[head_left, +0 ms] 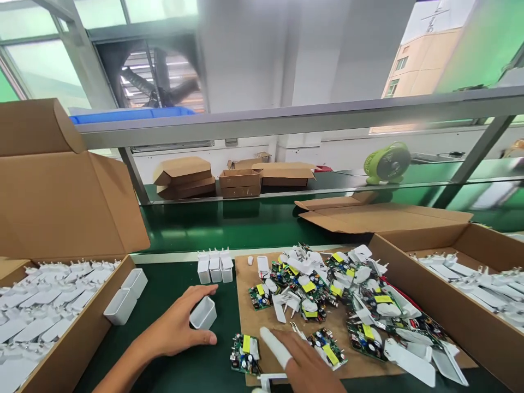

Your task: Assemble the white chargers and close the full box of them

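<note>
White charger shell [203,313] is cupped open-side-up by curled left hand [178,327] left of cardboard sheet [245,273], while right hand [305,363], cot-covered finger extended, rests beside circuit board [244,353].

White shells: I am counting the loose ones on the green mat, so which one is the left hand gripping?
The white shell under the left hand, open side up. The two shells by the left box and the upright row stand untouched.
</note>
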The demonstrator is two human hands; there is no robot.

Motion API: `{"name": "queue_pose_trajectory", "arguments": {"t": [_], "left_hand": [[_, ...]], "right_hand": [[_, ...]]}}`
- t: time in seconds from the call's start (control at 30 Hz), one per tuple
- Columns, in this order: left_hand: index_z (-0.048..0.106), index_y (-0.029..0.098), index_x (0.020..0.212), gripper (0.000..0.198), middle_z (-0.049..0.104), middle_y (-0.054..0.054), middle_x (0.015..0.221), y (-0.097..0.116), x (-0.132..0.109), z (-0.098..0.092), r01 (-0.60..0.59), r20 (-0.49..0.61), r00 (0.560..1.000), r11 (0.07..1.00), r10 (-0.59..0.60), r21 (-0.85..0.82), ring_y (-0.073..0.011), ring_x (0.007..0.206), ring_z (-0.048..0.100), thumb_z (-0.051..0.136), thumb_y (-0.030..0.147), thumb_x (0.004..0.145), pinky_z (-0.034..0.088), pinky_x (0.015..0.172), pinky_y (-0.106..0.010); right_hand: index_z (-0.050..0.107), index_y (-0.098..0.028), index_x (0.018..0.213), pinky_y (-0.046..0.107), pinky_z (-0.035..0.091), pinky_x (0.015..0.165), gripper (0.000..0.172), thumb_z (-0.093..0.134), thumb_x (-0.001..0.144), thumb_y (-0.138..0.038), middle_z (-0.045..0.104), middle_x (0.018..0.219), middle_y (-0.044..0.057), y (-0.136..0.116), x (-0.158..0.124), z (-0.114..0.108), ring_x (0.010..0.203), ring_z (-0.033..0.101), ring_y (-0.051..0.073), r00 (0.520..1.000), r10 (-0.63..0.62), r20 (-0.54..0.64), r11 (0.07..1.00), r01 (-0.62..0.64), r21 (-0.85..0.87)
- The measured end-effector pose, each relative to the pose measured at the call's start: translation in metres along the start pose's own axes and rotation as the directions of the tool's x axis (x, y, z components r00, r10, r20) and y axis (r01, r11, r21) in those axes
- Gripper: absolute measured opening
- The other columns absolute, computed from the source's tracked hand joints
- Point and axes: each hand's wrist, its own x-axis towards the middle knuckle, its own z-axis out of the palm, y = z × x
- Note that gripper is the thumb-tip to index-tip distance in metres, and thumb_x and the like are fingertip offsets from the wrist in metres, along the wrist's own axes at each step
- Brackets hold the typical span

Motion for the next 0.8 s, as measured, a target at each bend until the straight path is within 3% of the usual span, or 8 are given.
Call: {"name": "queue_pose_trajectory", "arguments": {"t": [0.13, 0.23, 0.33, 0.43, 0.5, 0.6, 0.67, 0.8], "left_hand": [[0.046, 0.026, 0.159, 0.104, 0.057, -0.014, 0.155, -0.005, 0.005, 0.011, -0.028, 0.054, 0.998, 0.997, 0.032, -0.075, -0.0356, 0.147, 0.049, 0.095, 0.039, 0.068, 0.032, 0.127, -0.053], [0.038, 0.029, 0.163, 0.110, 0.059, -0.013, 0.152, -0.012, -0.001, 0.015, -0.038, 0.027, 0.999, 0.989, 0.042, -0.140, -0.0355, 0.140, 0.055, 0.094, 0.036, 0.068, 0.039, 0.122, -0.054], [0.034, 0.030, 0.165, 0.107, 0.056, -0.014, 0.151, -0.019, -0.006, 0.017, -0.043, 0.012, 0.999, 0.980, 0.047, -0.197, -0.0342, 0.134, 0.058, 0.090, 0.036, 0.074, 0.044, 0.118, -0.053], [0.035, 0.026, 0.164, 0.112, 0.047, -0.018, 0.157, -0.020, -0.006, 0.021, -0.167, -0.045, 0.986, 0.965, 0.162, -0.202, -0.0383, 0.144, 0.048, 0.094, 0.050, 0.072, 0.041, 0.122, -0.057], [0.037, 0.026, 0.163, 0.114, 0.044, -0.020, 0.160, -0.018, -0.004, 0.026, -0.334, -0.164, 0.936, 0.933, 0.312, -0.131, -0.0419, 0.150, 0.040, 0.094, 0.060, 0.070, 0.037, 0.124, -0.060], [0.044, 0.028, 0.159, 0.092, 0.056, -0.019, 0.148, -0.014, -0.001, 0.035, -0.549, -0.384, 0.763, 0.835, 0.521, 0.043, -0.0405, 0.140, 0.050, 0.084, 0.061, 0.083, 0.045, 0.118, -0.060], [0.051, 0.027, 0.152, 0.070, 0.066, -0.017, 0.134, -0.012, 0.000, 0.040, -0.573, -0.504, 0.675, 0.813, 0.539, 0.102, -0.0368, 0.125, 0.060, 0.076, 0.056, 0.093, 0.053, 0.109, -0.056], [0.064, 0.023, 0.135, 0.053, 0.072, -0.017, 0.117, -0.015, 0.002, 0.049, -0.523, -0.612, 0.639, 0.846, 0.467, 0.100, -0.0345, 0.110, 0.064, 0.072, 0.057, 0.095, 0.058, 0.095, -0.050]], "right_hand": [[0.077, -0.021, 0.107, 0.047, 0.063, 0.097, 0.037, 0.088, 0.074, -0.032, 0.072, 0.136, 0.016, -0.008, 0.023, 0.024, 0.120, 0.070, 0.040, 0.986, 0.000, 0.168, 0.999, 0.008, -0.050], [0.074, -0.022, 0.119, 0.046, 0.063, 0.097, 0.053, 0.085, 0.067, -0.023, 0.074, 0.132, 0.014, -0.006, 0.018, 0.032, 0.119, 0.070, 0.040, 0.976, 0.037, 0.213, 0.999, -0.031, -0.032], [0.057, -0.021, 0.146, 0.041, 0.062, 0.101, 0.073, 0.072, 0.075, -0.015, 0.070, 0.137, 0.014, -0.007, 0.024, 0.016, 0.122, 0.070, 0.035, 0.981, 0.115, 0.155, 0.993, -0.119, 0.020], [0.048, -0.025, 0.152, 0.035, 0.058, 0.107, 0.070, 0.058, 0.084, -0.009, 0.060, 0.150, 0.013, -0.019, 0.057, -0.014, 0.131, 0.065, 0.027, 0.989, 0.091, 0.116, 0.990, -0.103, 0.102], [0.053, -0.026, 0.147, 0.032, 0.057, 0.108, 0.064, 0.055, 0.085, -0.007, 0.057, 0.151, 0.012, -0.030, 0.086, -0.032, 0.132, 0.064, 0.024, 0.989, 0.038, 0.142, 0.985, -0.061, 0.161], [0.051, -0.027, 0.149, 0.027, 0.060, 0.102, 0.067, 0.056, 0.085, -0.006, 0.063, 0.144, 0.010, -0.039, 0.118, -0.039, 0.123, 0.069, 0.021, 0.986, -0.041, 0.161, 0.967, -0.002, 0.256], [0.040, -0.028, 0.158, 0.025, 0.061, 0.099, 0.077, 0.059, 0.086, -0.007, 0.066, 0.143, 0.010, -0.033, 0.124, -0.029, 0.120, 0.071, 0.022, 0.990, -0.126, 0.071, 0.953, 0.100, 0.286], [0.035, -0.032, 0.162, 0.036, 0.053, 0.115, 0.070, 0.056, 0.097, -0.014, 0.060, 0.154, 0.008, -0.004, 0.115, 0.012, 0.135, 0.064, 0.026, 0.959, -0.271, -0.081, 0.922, 0.283, 0.264]]}}
